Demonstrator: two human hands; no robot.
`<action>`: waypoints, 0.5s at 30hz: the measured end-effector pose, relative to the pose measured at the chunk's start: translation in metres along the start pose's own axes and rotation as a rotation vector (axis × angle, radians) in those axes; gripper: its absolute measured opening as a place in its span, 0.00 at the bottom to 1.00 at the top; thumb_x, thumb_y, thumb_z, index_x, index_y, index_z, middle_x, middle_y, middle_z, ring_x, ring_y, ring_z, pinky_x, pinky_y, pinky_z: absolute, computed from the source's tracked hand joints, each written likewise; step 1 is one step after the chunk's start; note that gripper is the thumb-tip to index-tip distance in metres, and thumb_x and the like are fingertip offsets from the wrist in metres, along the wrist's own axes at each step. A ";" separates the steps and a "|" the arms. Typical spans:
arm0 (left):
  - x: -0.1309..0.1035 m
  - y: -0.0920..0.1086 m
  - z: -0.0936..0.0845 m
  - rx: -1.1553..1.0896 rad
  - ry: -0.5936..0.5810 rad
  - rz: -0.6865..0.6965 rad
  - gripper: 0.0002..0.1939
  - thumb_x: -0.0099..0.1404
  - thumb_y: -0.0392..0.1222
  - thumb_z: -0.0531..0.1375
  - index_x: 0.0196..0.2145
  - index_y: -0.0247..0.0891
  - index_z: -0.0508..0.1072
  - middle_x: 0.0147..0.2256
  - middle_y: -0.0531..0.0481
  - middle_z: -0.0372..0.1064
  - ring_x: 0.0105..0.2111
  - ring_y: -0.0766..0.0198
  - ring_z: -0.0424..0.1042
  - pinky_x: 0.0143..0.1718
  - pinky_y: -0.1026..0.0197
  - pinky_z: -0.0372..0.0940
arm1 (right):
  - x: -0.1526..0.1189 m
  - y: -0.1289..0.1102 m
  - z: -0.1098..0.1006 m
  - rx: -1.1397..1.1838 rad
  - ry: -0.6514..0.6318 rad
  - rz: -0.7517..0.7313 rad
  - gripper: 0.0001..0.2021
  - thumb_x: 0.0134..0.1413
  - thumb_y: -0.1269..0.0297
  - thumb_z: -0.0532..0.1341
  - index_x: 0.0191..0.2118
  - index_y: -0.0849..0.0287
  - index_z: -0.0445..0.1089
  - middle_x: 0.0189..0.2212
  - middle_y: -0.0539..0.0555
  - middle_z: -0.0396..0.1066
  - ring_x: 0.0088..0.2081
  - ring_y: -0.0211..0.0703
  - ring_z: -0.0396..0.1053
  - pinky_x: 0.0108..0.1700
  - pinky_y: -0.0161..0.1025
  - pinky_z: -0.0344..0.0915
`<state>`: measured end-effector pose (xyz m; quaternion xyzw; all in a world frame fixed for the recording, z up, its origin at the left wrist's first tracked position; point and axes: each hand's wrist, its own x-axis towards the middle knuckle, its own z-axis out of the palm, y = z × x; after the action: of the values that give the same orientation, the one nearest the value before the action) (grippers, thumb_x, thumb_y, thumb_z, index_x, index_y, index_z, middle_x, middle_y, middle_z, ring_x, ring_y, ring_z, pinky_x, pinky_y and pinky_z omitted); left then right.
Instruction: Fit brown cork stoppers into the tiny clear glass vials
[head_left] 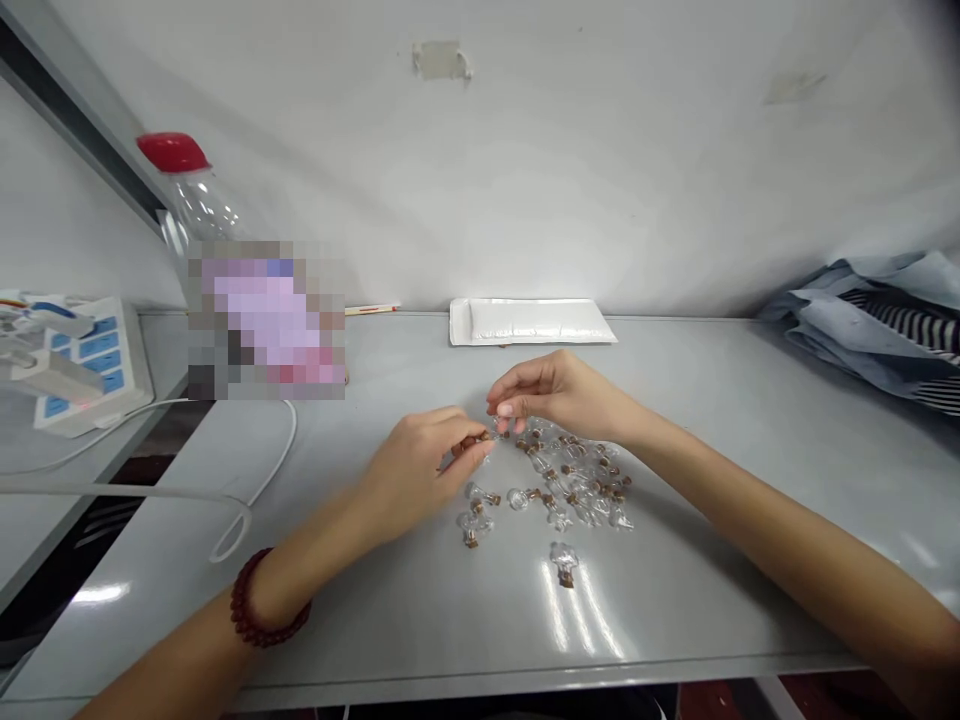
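Thumb and fingers of my left hand pinch a tiny corked glass bottle, its cork end partly covered by the fingertips. Close beside it, my right hand is curled with thumb and fingers nearly together; what they hold, if anything, is too small to make out. Below and right of the hands lies a loose pile of small clear glass bottles with brown corks. Several more lie left of the pile, including a corked bottle. One single bottle lies apart, nearer the table's front edge.
A white padded packet lies against the wall. At left stand a red-capped plastic bottle, a blurred purple item, and a power strip with a white cable. Folded cloth lies at right on the grey table.
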<state>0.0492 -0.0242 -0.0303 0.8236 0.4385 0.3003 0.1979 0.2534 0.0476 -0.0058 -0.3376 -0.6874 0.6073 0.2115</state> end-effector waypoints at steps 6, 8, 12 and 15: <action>-0.003 -0.004 0.001 0.048 -0.068 0.079 0.11 0.72 0.37 0.53 0.37 0.37 0.75 0.27 0.54 0.69 0.26 0.68 0.67 0.27 0.66 0.61 | -0.002 0.004 0.008 0.037 -0.074 -0.013 0.02 0.54 0.67 0.64 0.32 0.60 0.74 0.26 0.49 0.74 0.27 0.35 0.70 0.32 0.37 0.69; -0.004 -0.006 0.001 0.068 -0.095 0.111 0.12 0.73 0.38 0.52 0.38 0.37 0.75 0.29 0.53 0.70 0.28 0.67 0.69 0.30 0.65 0.63 | -0.002 0.005 0.011 0.002 -0.076 -0.028 0.03 0.55 0.67 0.63 0.32 0.60 0.73 0.25 0.48 0.72 0.26 0.34 0.68 0.30 0.35 0.67; -0.004 -0.012 0.001 0.120 -0.115 0.164 0.15 0.75 0.42 0.50 0.37 0.37 0.74 0.30 0.52 0.72 0.29 0.66 0.71 0.32 0.63 0.65 | -0.003 0.006 0.020 -0.068 -0.018 -0.055 0.04 0.57 0.69 0.60 0.32 0.60 0.71 0.21 0.46 0.67 0.23 0.32 0.64 0.25 0.33 0.61; -0.004 -0.014 0.001 0.181 -0.093 0.217 0.18 0.75 0.44 0.49 0.33 0.37 0.73 0.28 0.52 0.71 0.27 0.66 0.70 0.29 0.64 0.63 | -0.003 0.006 0.026 -0.075 0.039 -0.060 0.05 0.58 0.69 0.59 0.31 0.60 0.71 0.21 0.46 0.67 0.23 0.31 0.63 0.24 0.33 0.59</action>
<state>0.0395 -0.0195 -0.0405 0.8937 0.3623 0.2407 0.1094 0.2385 0.0279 -0.0158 -0.3362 -0.7153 0.5677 0.2302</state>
